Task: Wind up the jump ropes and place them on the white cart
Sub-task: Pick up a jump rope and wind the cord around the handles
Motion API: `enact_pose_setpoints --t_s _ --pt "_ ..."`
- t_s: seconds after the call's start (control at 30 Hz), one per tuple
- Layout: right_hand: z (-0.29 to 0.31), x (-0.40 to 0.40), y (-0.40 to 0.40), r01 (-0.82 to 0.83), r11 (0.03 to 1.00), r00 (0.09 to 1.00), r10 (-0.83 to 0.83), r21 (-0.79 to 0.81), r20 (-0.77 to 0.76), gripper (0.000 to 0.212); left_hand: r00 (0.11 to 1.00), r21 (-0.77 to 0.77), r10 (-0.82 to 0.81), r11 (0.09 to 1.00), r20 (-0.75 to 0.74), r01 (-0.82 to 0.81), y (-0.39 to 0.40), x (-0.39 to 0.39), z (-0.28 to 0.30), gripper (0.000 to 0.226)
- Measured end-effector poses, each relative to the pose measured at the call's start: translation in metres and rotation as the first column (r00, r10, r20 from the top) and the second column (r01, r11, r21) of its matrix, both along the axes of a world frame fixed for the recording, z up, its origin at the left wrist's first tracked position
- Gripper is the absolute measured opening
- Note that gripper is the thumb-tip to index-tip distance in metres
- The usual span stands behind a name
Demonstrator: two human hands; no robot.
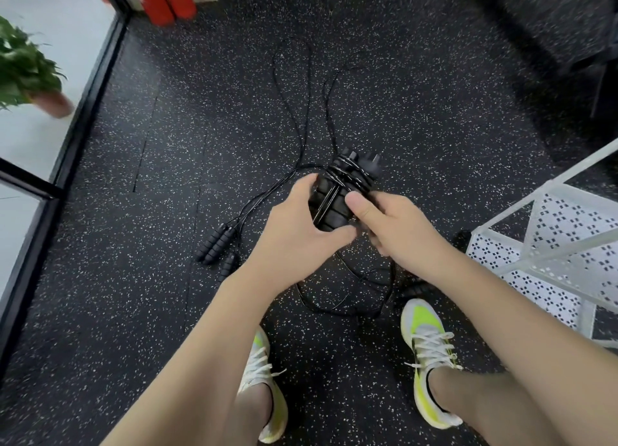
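Gripping the wound handle bundle [337, 194], both hands' fingers [359, 208] curl beside the white cart [521, 245], floor [167, 144] open leftward.

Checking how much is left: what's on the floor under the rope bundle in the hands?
Under the wound bundle, loose cord loops on the speckled floor. Both hands cover where it runs up.
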State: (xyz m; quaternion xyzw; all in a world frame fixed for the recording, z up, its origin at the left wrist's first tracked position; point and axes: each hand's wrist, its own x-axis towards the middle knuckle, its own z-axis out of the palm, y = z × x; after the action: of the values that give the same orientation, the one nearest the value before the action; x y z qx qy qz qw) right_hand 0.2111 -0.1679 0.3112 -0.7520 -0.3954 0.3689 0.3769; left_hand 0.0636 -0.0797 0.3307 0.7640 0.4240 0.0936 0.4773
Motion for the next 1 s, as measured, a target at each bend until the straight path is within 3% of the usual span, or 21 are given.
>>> enact_pose_setpoints --t_s 0.1,0.33,0.47,0.57,0.7,0.9,1.0 --pt "-0.001 -0.005 0.001 -0.024 0.999 0.998 0.025 -0.032 0.05 0.052 0.995 0.051 0.095 0.994 0.002 -0.095 0.002 -0.001 -0.004 0.065" --pt "0.012 -0.007 -0.001 -0.167 0.976 0.937 0.202 -0.142 0.286 0.038 0.985 0.148 0.174 0.974 0.007 -0.173 0.0 0.001 -0.007 0.052" --pt "0.014 -0.008 -0.001 -0.136 0.986 0.923 0.161 -0.095 0.35 0.04 0.981 0.187 0.193 0.965 -0.02 -0.186 0.0 0.002 -0.011 0.05" --pt "0.016 -0.009 -0.001 -0.087 0.994 0.933 0.102 -0.059 0.344 0.039 0.986 0.281 0.166 0.947 -0.026 -0.152 0.001 0.004 -0.013 0.044" --pt "0.026 -0.013 -0.005 -0.143 0.984 0.941 0.168 -0.104 0.295 0.039 0.981 0.385 0.153 0.918 -0.116 -0.097 0.006 0.003 -0.021 0.034" --pt "0.024 -0.012 -0.007 -0.227 0.972 0.865 0.232 -0.066 0.445 0.029 0.986 0.444 0.066 0.896 -0.151 0.008 0.01 0.0 -0.029 0.041" --pt "0.027 -0.003 -0.007 -0.209 0.978 0.894 0.193 -0.006 0.403 0.015 0.987 0.461 -0.002 0.884 -0.164 0.078 0.011 0.001 -0.029 0.045"
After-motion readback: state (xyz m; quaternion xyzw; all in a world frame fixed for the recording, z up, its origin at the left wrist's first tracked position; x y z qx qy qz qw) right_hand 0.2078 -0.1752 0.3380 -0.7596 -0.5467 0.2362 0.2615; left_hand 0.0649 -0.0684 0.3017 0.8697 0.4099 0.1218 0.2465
